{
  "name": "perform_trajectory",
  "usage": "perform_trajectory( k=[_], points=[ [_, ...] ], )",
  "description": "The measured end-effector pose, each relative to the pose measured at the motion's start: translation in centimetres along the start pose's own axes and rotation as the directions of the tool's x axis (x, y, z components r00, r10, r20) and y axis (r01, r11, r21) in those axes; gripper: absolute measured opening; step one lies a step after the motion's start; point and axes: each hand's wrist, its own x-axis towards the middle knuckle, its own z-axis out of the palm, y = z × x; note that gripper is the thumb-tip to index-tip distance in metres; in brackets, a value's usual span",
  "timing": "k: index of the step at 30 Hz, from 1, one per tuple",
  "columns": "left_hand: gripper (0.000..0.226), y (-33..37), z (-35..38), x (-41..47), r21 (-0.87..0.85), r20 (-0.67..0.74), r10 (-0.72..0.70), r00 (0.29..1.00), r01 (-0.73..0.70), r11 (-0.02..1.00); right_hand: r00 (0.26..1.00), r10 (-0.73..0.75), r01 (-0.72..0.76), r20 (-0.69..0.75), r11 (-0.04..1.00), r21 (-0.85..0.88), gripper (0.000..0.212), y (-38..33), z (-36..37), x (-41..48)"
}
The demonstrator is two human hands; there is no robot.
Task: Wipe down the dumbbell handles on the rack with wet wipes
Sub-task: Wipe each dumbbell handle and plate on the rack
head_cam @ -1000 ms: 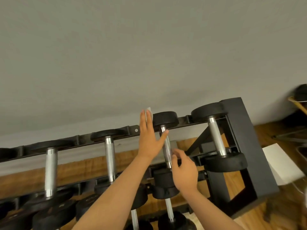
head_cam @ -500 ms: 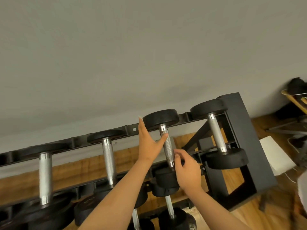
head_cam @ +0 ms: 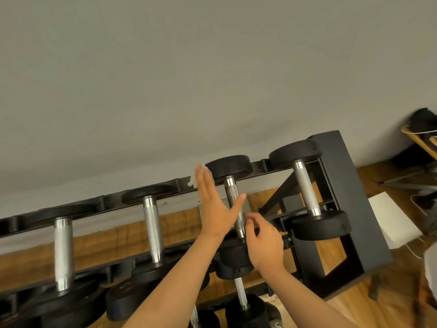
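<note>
A black rack (head_cam: 343, 185) holds several dumbbells with chrome handles. My left hand (head_cam: 214, 209) is flat with straight fingers just left of the third dumbbell's handle (head_cam: 233, 192), and its thumb lies across that handle. A white wet wipe (head_cam: 194, 179) peeks out behind the fingertips of that hand. My right hand (head_cam: 264, 245) has curled fingers and pinches the lower end of the same handle, just above its near black weight (head_cam: 234, 259).
Neighbouring dumbbells lie to the left (head_cam: 152, 223), far left (head_cam: 63, 252) and right (head_cam: 306, 188). More dumbbells sit on the lower tier (head_cam: 241, 297). A grey wall stands behind the rack. A white flat object (head_cam: 392, 218) lies on the wooden floor at the right.
My left hand has stayed flat beside the handle, with the wipe showing again at its fingertips. My right hand stays at the handle's lower end. The view shifted slightly.
</note>
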Motion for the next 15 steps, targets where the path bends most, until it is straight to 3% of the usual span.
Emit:
perform_trajectory(
  k=[4, 7, 11, 15],
  points=[
    [0.103, 0.9, -0.6, 1.1, 0.296, 0.128, 0.243, 0.962, -0.271, 0.916, 1.0, -0.025, 0.025, -0.016, 1.0, -0.009, 0.024, 0.2, 0.3, 0.1],
    [0.089, 2.1, -0.8, 2.0, 0.369, 0.207, 0.292, 0.934, -0.351, 0.861, 0.999, -0.036, 0.035, -0.032, 0.999, -0.009, 0.024, 0.3, 0.5, 0.1],
    [0.055, 4.0, -1.7, 1.1, 0.018, 0.127, 0.14, 0.982, -0.143, 0.99, 0.998, -0.043, 0.042, -0.037, 0.999, -0.013, 0.027, 0.4, 0.4, 0.0],
    [0.041, 4.2, -2.3, -2.2, -0.263, 0.058, -0.029, 0.998, 0.044, 0.964, 0.998, -0.052, 0.051, -0.043, 0.998, -0.022, 0.033, 0.2, 0.5, -0.1]
  ],
)
